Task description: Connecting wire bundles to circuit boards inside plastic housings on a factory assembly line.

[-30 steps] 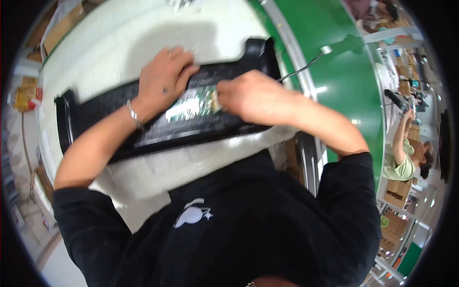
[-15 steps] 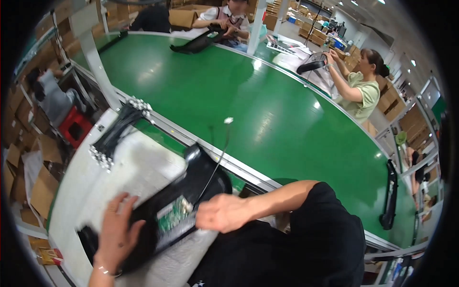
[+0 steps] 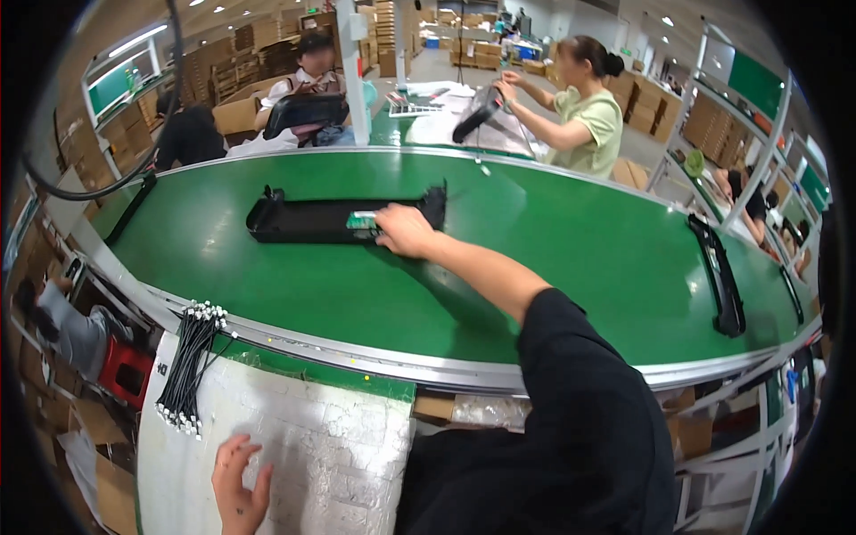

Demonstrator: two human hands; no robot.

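Note:
A long black plastic housing point(image 3: 303, 221) lies crosswise on the green work surface point(image 3: 571, 241) ahead of me. Part of a green circuit board point(image 3: 361, 220) shows inside it. My right hand point(image 3: 407, 230) reaches out with its fingers closed on the housing's right part, beside the board; the fingertips are partly hidden. Low on the left, my left hand point(image 3: 239, 486) holds nothing, its fingers apart above the white padded mat point(image 3: 330, 455). A bundle of black cables with white connectors point(image 3: 189, 366) lies across the mat's far left edge.
More black housings point(image 3: 718, 276) lie at the far right. A metal rail point(image 3: 357, 352) separates the mat from the green surface. Across it, a person in light green point(image 3: 584, 125) handles a dark part point(image 3: 479, 114); another person sits behind a black housing point(image 3: 308, 111). A single cable point(image 3: 482, 167) lies near the far edge.
The black housing has gone from the mat onto the green surface, carried forward by my right hand. My left hand is now apart from it, over the mat. The view has tilted up.

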